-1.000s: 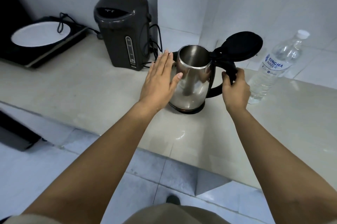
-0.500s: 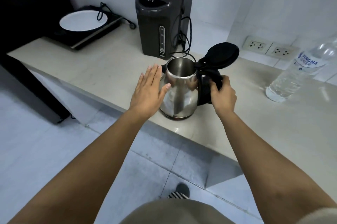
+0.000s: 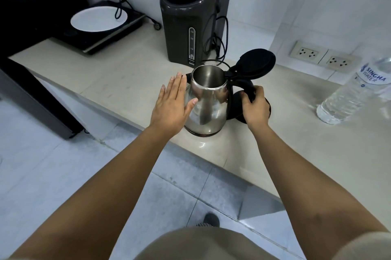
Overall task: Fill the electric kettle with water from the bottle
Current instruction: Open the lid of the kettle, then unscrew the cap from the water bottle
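Observation:
A steel electric kettle stands near the front edge of the beige counter, its black lid flipped up and open. My right hand is closed around the kettle's black handle. My left hand lies flat and open against the kettle's left side, fingers straight. A black round base shows behind my right hand. A clear water bottle with a blue-lettered label stands at the far right, its top cut off by the frame edge.
A dark grey hot-water dispenser with a cord stands behind the kettle. A black induction hob with a white plate sits at the back left. Wall sockets are at the right. Tiled floor lies below the counter edge.
The kettle has shifted toward the counter's front edge, off its black base, with both hands staying on it. The view has swung, bringing the bottle closer to the right edge.

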`<state>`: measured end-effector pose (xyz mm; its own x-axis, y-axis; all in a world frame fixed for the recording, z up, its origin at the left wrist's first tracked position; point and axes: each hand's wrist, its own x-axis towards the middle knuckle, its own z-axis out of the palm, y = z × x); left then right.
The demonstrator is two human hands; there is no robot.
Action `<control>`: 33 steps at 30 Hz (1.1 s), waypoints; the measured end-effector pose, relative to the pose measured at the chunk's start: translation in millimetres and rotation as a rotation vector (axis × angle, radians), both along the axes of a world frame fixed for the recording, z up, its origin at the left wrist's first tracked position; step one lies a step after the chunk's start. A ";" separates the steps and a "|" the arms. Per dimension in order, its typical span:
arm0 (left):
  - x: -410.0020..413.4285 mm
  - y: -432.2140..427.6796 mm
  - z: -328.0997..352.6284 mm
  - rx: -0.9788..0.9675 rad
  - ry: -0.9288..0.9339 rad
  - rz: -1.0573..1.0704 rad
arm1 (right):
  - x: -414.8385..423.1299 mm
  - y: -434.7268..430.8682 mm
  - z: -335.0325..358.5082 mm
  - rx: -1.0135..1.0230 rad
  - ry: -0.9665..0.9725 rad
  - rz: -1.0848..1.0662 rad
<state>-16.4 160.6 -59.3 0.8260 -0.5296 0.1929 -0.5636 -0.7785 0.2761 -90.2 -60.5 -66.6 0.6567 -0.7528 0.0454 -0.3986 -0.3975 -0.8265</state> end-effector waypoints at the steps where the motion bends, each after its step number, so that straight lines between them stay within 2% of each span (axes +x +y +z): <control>1: 1.9 -0.6 -0.4 0.000 -0.006 0.004 | 2.9 -1.3 0.5 0.004 0.007 0.009; 6: 6.3 -1.7 -1.2 -0.025 -0.022 0.028 | 12.1 -5.7 -1.4 0.037 0.028 0.077; 11: 4.7 -1.4 -0.6 -0.033 -0.008 0.035 | 14.3 -5.6 0.6 -0.014 0.092 0.141; 18: -13.0 -9.1 5.3 -0.085 -0.018 0.053 | -14.3 -1.4 -6.9 -0.056 0.152 0.178; 22: -42.7 -13.4 5.2 -0.182 -0.081 -0.030 | -42.7 -4.7 -11.9 -0.149 0.197 0.162; 25: -71.2 -19.7 -1.0 -0.248 -0.044 -0.156 | -70.6 -7.5 -12.4 -0.212 0.194 0.115; 29: -98.5 -44.9 -12.8 -0.179 0.029 -0.325 | -114.2 -16.4 -14.8 -0.268 0.232 0.041; 33: -117.6 -85.3 -13.5 -0.111 0.128 -0.389 | -151.3 -39.4 -14.0 -0.297 0.230 -0.075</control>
<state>-133.9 75.3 -72.9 0.5895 -0.7884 0.1756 -0.7654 -0.4758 0.4333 -241.5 -99.9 -80.6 0.6188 -0.7752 0.1270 -0.5973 -0.5693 -0.5649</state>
